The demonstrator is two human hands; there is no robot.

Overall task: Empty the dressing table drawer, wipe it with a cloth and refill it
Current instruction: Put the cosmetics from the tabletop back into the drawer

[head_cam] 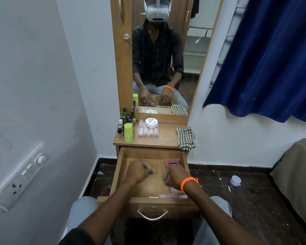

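The wooden drawer (pixel 121 171) of the dressing table is pulled out towards me. Both my hands are inside it. My left hand (pixel 140 171) hovers over the middle of the drawer floor, fingers curled and blurred. My right hand (pixel 175 175), with an orange wristband, is curled just in front of a maroon packet with a blue label (pixel 172 162) in the back right corner. Whether either hand holds something is hidden. Pink items (pixel 173 196) and a small pale stick (pixel 153 197) lie along the drawer's front wall. A checked cloth (pixel 186 138) lies on the tabletop's right edge.
On the tabletop (pixel 166 137) stand a clear box of pink bottles (pixel 148 132) with a white round jar (pixel 151 122) on top, a green container (pixel 128 132) and several small bottles (pixel 122 123). A mirror rises behind. A blue curtain hangs right, and a bed corner (pixel 297 174) is close.
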